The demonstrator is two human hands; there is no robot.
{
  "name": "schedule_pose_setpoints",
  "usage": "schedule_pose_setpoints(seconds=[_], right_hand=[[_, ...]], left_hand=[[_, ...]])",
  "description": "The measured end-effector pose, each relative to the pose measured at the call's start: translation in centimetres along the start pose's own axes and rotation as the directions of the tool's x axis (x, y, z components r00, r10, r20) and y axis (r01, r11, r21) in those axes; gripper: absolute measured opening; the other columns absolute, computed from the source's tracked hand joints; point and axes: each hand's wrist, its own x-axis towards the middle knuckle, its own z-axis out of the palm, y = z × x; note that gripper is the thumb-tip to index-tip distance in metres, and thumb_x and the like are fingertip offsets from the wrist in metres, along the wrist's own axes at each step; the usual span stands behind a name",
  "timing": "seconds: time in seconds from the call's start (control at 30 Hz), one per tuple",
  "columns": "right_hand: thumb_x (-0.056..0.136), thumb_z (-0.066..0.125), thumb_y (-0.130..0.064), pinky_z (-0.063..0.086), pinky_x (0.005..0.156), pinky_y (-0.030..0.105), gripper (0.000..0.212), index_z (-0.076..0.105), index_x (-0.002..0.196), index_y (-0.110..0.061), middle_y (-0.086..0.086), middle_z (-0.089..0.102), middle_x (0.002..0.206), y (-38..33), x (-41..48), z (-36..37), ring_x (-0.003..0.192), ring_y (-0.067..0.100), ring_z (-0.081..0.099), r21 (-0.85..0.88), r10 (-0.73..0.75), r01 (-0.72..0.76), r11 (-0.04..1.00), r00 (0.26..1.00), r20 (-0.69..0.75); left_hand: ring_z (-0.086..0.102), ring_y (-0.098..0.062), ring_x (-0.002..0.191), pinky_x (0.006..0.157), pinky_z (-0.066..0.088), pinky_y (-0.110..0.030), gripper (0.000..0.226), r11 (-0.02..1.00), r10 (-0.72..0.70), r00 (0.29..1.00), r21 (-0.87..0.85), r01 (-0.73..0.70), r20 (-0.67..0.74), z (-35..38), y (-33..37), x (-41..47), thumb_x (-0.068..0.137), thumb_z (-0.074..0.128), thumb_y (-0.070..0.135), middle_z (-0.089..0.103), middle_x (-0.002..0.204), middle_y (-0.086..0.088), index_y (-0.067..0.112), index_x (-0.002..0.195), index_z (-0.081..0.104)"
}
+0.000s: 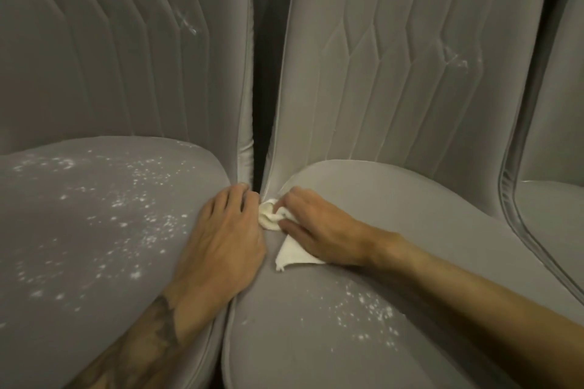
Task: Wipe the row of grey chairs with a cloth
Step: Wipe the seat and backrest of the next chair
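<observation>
Head view. My left hand [222, 230] lay flat on the inner edge of the left chair [94, 230], its fingers straight and loosely together, gripping nothing, the fingertips reaching the dark gap [260, 104] between the two nearest backrests. A tattoo [158, 325] showed on that forearm. My right hand [316, 227] rested on the seat of the middle chair [363, 199], at its rear left corner just beside the gap. Its fingers and thumb were curled round the bunched end of the white cloth [290, 254], pressing it against the seat where the cushion met the backrest. The loose end of the cloth lay flat on the cushion under my palm, one frayed corner pointing toward me. The two hands were just beside each other, the bunched cloth between them. White specks [142, 224] were scattered across the left chair's seat, and a smaller patch of specks [363, 316] lay on the near part of the middle seat. Both backrests bore stitched vertical lines and faint white smears [186, 22]. Part of a right chair [543, 215] showed at the frame's edge.
</observation>
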Motion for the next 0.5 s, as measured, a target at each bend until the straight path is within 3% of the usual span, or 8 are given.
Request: schedule_pose_setpoints(seconds=[0.17, 0.3, 0.37, 0.5], right_hand=[[0.104, 0.045, -0.022, 0.034, 0.1, 0.04, 0.027, 0.052, 0.117, 0.001, 0.021, 0.052, 0.121, 1.8, 3.5, -0.8, 0.111, 0.036, 0.048, -0.13, 0.253, -0.257, 0.958, 0.966, -0.041], [0.102, 0.05, -0.023, 0.036, 0.094, 0.032, 0.022, 0.055, 0.115, -0.006, 0.015, 0.055, 0.115, 0.3, 0.5, 0.4, 0.103, 0.028, 0.05, -0.051, 0.079, -0.081, 0.995, 0.996, -0.047], [0.102, 0.049, -0.025, 0.036, 0.095, 0.03, 0.022, 0.054, 0.117, -0.009, 0.012, 0.055, 0.116, 1.0, -0.1, -0.2, 0.104, 0.024, 0.049, -0.03, 0.07, -0.07, 0.997, 0.998, -0.008], [0.103, 0.045, -0.023, 0.035, 0.1, 0.038, 0.029, 0.052, 0.123, -0.003, 0.019, 0.052, 0.124, 2.6, 2.6, -1.2, 0.114, 0.034, 0.048, -0.108, 0.309, -0.313, 0.943, 0.949, -0.054]], left_hand=[[0.038, -0.022, 0.141, 0.119, 0.03, -0.035, 0.046, 1.0, -0.014, 1.0, 0.011, 0.014, -0.022, -0.1, 0.4, 0.0, 0.1, 0.036, 0.022, 0.037, 0.155, -0.003, 0.02, 0.146, 0.041], [0.043, -0.023, 0.134, 0.115, 0.035, -0.036, 0.049, 1.0, 0.006, 1.0, 0.0, -0.006, -0.018, -0.2, 0.4, -0.1, 0.094, 0.033, 0.024, 0.043, 0.148, -0.004, 0.018, 0.14, 0.045], [0.044, -0.023, 0.135, 0.115, 0.035, -0.036, 0.045, 1.0, -0.005, 1.0, -0.013, 0.005, -0.019, 0.0, 0.2, -0.1, 0.095, 0.036, 0.022, 0.044, 0.148, -0.005, 0.017, 0.139, 0.047], [0.041, -0.02, 0.138, 0.118, 0.033, -0.035, 0.046, 0.998, -0.023, 1.0, -0.051, 0.022, -0.014, -0.1, 0.1, 0.2, 0.099, 0.035, 0.026, 0.04, 0.152, -0.003, 0.018, 0.144, 0.043]])
